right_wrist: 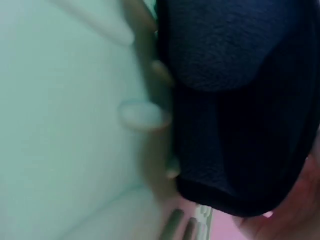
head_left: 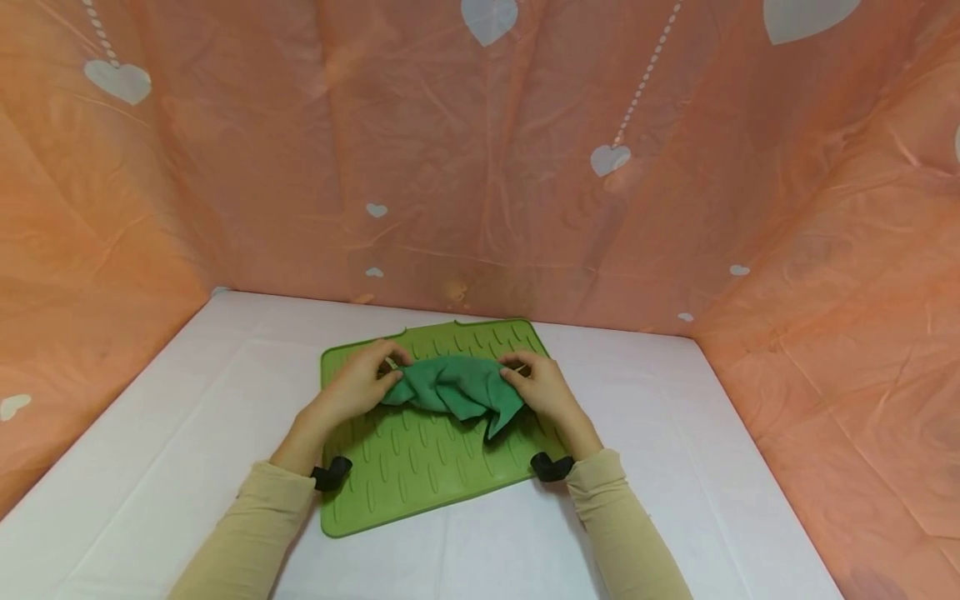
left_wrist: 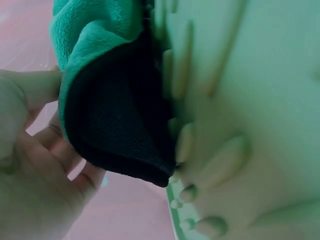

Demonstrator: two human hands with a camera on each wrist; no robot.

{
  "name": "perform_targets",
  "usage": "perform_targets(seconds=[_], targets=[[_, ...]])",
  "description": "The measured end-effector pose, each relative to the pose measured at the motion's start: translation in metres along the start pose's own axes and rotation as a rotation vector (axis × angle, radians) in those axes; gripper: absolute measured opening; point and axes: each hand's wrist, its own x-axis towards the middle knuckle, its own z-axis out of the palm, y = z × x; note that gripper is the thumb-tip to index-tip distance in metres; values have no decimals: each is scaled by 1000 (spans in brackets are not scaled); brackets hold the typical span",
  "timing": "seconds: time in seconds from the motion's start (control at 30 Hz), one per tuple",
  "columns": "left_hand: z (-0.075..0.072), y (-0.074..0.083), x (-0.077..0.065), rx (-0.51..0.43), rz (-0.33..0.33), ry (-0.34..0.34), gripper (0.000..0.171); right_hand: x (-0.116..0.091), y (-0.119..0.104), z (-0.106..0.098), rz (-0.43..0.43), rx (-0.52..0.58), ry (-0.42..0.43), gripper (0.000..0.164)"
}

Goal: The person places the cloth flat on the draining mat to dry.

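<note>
A crumpled green cloth spans the space between the two hands, over a ridged green mat. My left hand pinches its left end between thumb and fingers. At the right end, my right hand holds it the same way. In the left wrist view the cloth looks fuzzy and green outside, with a dark underside, close to the mat's ridges. The right wrist view shows mostly the dark side of the cloth; only a blurred part of the right hand shows at the edge.
The mat lies slightly askew on a white-covered table. Orange sheeting with pale hearts encloses the back and both sides. A black wrist piece sits at the left cuff, another black wrist piece at the right.
</note>
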Motion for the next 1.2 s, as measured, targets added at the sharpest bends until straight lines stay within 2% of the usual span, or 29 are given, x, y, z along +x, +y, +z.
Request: perform_targets(seconds=[0.2, 0.33, 0.47, 0.6, 0.7, 0.8, 0.87, 0.97, 1.07, 1.2], targets=[[6, -4, 0, 52, -43, -3, 15, 2, 7, 4, 11, -88, -41, 21], [6, -3, -1, 81, -56, -4, 14, 1, 5, 2, 0, -100, -31, 22], [4, 6, 0, 93, -41, 13, 14, -1, -3, -6, -49, -87, 9, 23], [3, 20, 1, 95, 22, 24, 15, -3, -12, -13, -103, -69, 12, 21], [5, 29, 1, 98, 99, -5, 16, -4, -17, -16, -127, -59, -40, 17], [8, 34, 0, 85, 172, -80, 16, -5, -20, -18, -153, -36, -124, 10], [11, 36, 0, 68, 197, -136, 16, -5, -21, -18, -167, -17, -192, 8], [16, 35, 0, 48, 197, -200, 15, -5, -21, -18, -173, -6, -292, 10], [19, 33, 0, 49, 178, -237, 13, -5, -21, -17, -150, -3, -378, 16], [21, 31, 0, 90, 160, -253, 13, -5, -18, -14, -136, -28, -430, 21]])
